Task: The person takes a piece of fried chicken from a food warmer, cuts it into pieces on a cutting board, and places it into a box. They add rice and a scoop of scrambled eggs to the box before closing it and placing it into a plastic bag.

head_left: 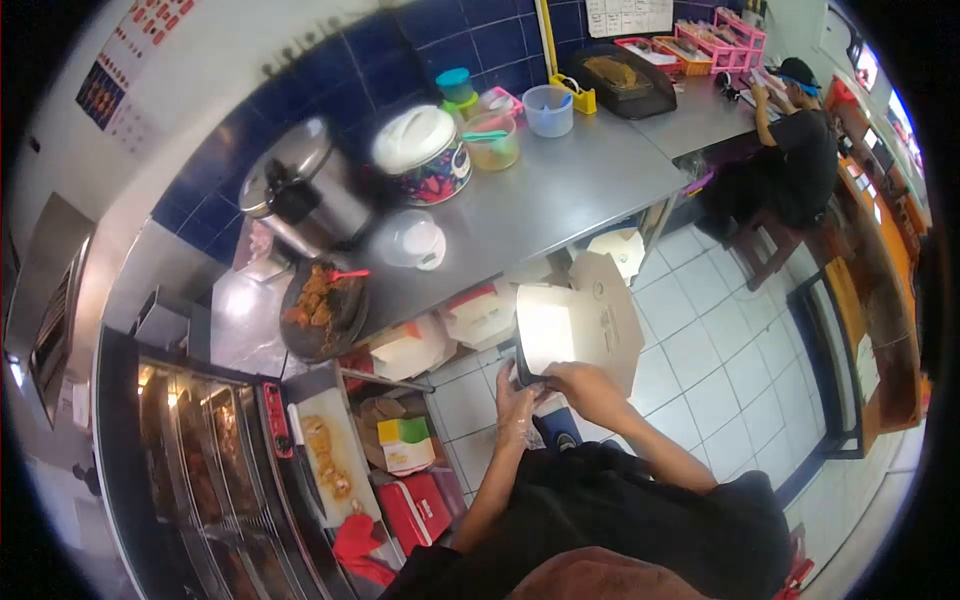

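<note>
In front of my body I hold an open cardboard food box point(548, 330), white inside, with a printed lid flap point(608, 312) folded out to the right. My left hand point(515, 405) grips the near left corner of the box from below. At the near edge my right hand point(585, 388) is closed on the cardboard, its fingertips close to the left hand. Nothing shows inside the part of the box I can see. More boxes point(410, 345) sit on the shelf beneath the counter.
On the steel counter point(560, 190) stand a patterned rice container point(425, 155), a steel cooker point(300, 185) and plastic tubs point(548, 110). A stone mortar point(325, 310) holds reddish food. A heated display cabinet point(210, 460) is at lower left. A co-worker point(790, 150) sits at the far right.
</note>
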